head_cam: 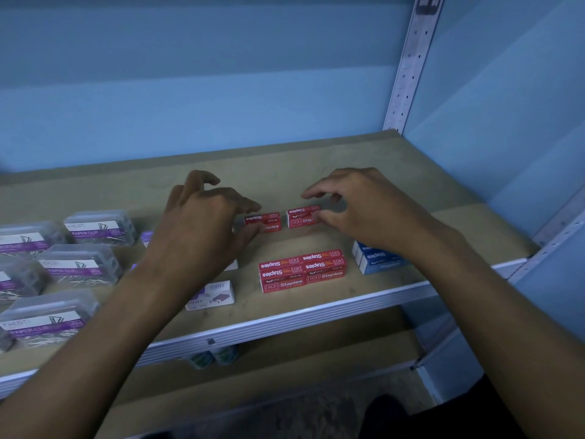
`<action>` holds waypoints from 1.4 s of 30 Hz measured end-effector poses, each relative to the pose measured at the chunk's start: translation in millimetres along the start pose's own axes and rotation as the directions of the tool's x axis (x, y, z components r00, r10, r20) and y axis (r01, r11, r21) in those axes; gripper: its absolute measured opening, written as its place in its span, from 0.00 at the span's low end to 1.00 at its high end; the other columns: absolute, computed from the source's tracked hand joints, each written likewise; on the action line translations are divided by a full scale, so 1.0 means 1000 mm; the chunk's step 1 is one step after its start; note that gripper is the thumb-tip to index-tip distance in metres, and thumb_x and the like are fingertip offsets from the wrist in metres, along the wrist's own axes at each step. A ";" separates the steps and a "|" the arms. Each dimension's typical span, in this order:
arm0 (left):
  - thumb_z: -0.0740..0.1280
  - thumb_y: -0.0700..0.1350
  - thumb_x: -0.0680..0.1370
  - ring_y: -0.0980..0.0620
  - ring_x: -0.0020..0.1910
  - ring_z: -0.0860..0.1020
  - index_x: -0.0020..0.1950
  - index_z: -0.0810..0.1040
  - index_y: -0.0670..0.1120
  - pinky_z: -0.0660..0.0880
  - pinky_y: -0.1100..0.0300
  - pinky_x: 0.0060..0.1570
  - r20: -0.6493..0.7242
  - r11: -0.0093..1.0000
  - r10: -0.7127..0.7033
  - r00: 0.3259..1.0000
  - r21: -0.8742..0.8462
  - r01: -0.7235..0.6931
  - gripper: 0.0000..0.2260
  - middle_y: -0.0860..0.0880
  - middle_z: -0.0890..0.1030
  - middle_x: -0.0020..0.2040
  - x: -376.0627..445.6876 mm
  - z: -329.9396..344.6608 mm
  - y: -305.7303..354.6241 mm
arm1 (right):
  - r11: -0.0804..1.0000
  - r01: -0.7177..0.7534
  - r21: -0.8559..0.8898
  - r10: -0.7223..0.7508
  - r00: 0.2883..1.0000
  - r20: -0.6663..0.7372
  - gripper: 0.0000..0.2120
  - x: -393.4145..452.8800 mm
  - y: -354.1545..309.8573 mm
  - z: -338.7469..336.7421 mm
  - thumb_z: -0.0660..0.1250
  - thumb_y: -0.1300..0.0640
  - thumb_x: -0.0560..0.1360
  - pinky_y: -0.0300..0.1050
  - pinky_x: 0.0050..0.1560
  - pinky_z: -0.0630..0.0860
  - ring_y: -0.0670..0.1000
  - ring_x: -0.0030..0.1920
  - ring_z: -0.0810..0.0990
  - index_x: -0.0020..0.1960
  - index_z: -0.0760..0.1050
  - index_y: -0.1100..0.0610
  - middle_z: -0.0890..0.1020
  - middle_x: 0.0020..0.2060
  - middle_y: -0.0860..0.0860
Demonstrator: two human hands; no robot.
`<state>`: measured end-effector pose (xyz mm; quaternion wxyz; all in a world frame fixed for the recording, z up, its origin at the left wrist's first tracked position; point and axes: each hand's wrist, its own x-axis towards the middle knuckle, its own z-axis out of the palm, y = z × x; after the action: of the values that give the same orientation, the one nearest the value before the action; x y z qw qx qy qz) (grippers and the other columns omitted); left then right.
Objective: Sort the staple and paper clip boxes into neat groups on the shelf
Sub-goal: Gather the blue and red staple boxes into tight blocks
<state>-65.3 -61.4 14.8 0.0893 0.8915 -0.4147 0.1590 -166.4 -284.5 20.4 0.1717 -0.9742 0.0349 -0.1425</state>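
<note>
Hands on tan wooden shelf [348,156]: left hand [202,223] pinching small red cardboard staple box [263,221], right hand [364,207] pinching its twin [300,216].

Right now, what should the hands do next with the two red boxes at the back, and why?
Probably slide them together. The left hand holds one red box and the right hand holds the other, with a small gap between them. The red stack in front sits tight and neat, so closing the gap would match it.
</note>
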 end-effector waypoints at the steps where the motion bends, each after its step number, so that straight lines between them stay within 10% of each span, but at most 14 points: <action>1: 0.67 0.59 0.74 0.43 0.67 0.68 0.60 0.82 0.55 0.69 0.47 0.59 -0.002 1.000 -0.002 1.000 0.003 0.002 0.18 0.55 0.84 0.57 0.000 0.000 -0.001 | 1.000 -0.001 -0.006 0.001 1.000 0.001 0.16 0.002 0.001 0.003 0.72 0.50 0.76 0.45 0.58 0.75 0.44 0.53 0.77 0.63 0.81 0.46 0.83 0.57 0.46; 17: 0.70 0.54 0.74 0.45 0.65 0.69 0.51 0.84 0.55 0.67 0.51 0.58 -0.005 1.000 -0.017 1.000 0.006 0.017 0.08 0.55 0.84 0.52 0.014 0.006 0.001 | 1.000 0.022 -0.008 -0.022 1.000 -0.001 0.07 0.006 -0.002 0.010 0.73 0.55 0.74 0.39 0.47 0.77 0.41 0.41 0.78 0.50 0.86 0.48 0.84 0.44 0.45; 22: 0.70 0.56 0.74 0.47 0.65 0.69 0.51 0.84 0.56 0.67 0.52 0.59 -0.002 0.997 -0.002 1.000 -0.073 0.001 0.09 0.57 0.84 0.50 0.007 -0.003 0.006 | 1.000 0.014 0.013 -0.015 0.999 0.044 0.08 -0.002 -0.008 -0.005 0.72 0.54 0.76 0.24 0.41 0.68 0.38 0.40 0.78 0.53 0.86 0.47 0.86 0.46 0.43; 42: 0.70 0.59 0.72 0.54 0.57 0.70 0.50 0.84 0.57 0.70 0.57 0.51 0.070 0.981 0.057 0.996 -0.188 -0.043 0.10 0.60 0.82 0.48 -0.015 -0.018 0.024 | 1.000 -0.005 0.015 0.001 0.971 0.239 0.13 -0.030 -0.023 -0.022 0.71 0.47 0.76 0.30 0.42 0.71 0.35 0.41 0.76 0.59 0.84 0.48 0.85 0.54 0.43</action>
<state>-97.0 -60.9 27.4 0.1526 0.8738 -0.4532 0.0878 -201.1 -266.0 40.2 0.1824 -0.9828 0.0144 -0.0242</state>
